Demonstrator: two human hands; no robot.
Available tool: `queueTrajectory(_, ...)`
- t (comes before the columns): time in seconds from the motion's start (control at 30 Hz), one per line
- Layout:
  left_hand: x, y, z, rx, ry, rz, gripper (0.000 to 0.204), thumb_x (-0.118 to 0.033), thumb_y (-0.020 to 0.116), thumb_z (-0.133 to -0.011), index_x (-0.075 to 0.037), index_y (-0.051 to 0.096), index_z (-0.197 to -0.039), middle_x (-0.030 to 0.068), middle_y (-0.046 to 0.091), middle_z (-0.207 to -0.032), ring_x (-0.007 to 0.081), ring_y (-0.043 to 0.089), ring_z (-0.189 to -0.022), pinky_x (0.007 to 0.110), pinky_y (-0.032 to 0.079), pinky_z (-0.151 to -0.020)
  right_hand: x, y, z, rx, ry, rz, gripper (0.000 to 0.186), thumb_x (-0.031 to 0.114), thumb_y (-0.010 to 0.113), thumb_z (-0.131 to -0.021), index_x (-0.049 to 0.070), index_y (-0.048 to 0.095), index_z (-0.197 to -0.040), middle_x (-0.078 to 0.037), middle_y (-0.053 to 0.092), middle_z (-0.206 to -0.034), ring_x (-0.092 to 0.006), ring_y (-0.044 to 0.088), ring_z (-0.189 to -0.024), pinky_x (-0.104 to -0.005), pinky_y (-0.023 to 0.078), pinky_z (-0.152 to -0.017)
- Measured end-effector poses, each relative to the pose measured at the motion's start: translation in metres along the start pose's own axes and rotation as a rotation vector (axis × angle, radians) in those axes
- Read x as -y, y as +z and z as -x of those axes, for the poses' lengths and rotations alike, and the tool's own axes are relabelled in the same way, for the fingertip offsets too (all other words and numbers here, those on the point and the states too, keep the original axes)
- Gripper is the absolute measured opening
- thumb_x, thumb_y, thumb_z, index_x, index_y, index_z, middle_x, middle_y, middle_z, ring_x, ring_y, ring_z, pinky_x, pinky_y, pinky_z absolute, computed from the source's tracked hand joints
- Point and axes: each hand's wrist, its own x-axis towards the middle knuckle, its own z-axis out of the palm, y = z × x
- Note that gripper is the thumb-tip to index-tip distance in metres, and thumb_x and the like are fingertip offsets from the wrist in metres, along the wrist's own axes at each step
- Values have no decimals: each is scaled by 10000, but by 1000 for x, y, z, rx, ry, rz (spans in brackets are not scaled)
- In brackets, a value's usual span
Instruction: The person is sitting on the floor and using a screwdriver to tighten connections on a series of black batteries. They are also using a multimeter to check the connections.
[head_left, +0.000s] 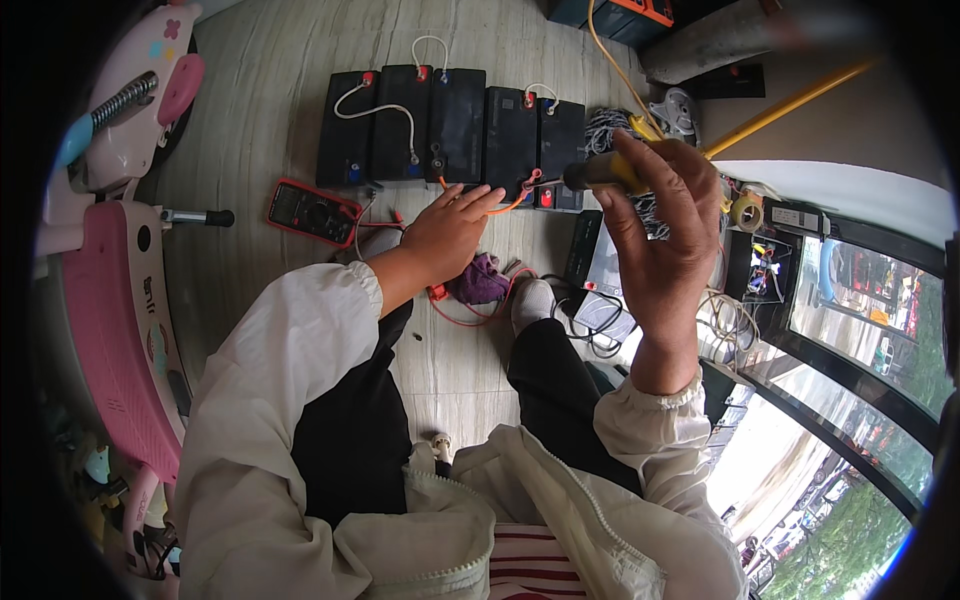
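Several black batteries [458,125] stand side by side on the floor ahead of me. My left hand [450,232] is at their near edge, fingers stretched over an orange cable [513,205] and pressed against it; its thumb is hidden. That cable ends in a red-marked terminal near the fourth battery's corner. In my right hand [672,215] is a screwdriver [605,174] with a dark and yellow handle, fingers closed round it. Its thin shaft points left, the tip at or close to that terminal. White jumper wires [395,108] loop between battery terminals.
A red-and-black multimeter [312,212] lies left of the batteries, a purple cloth [482,280] between my feet. Right of me are a silver-and-black box [600,255], coiled cables [728,318] and a glass door [860,300]. A pink scooter [115,330] stands at the left.
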Motion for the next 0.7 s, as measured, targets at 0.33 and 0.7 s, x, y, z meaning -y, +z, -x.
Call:
queueTrajectory(0.33, -2, -3, 0, -32, -5, 30, 365, -78, 445, -953, 78, 648, -1213, 114, 408, -1592, 246, 363, -1482, 446, 257, -1235, 2, -1, -2, -2, -8, 20, 470, -35, 784, -816, 69, 680, -1262, -122, 643, -1178, -230, 651, -975, -333, 544, -855)
queueTrajectory(0.7, -2, -4, 0, 10, -3, 8, 386, -93, 570, -888, 59, 633, -1237, 105, 387, -1603, 242, 345, -1492, 449, 250, -1237, 3, -2, 3, -3, 64, 51, 423, -71, 704, -831, 83, 698, -1224, -127, 628, -1192, -241, 653, -1028, -349, 538, -871)
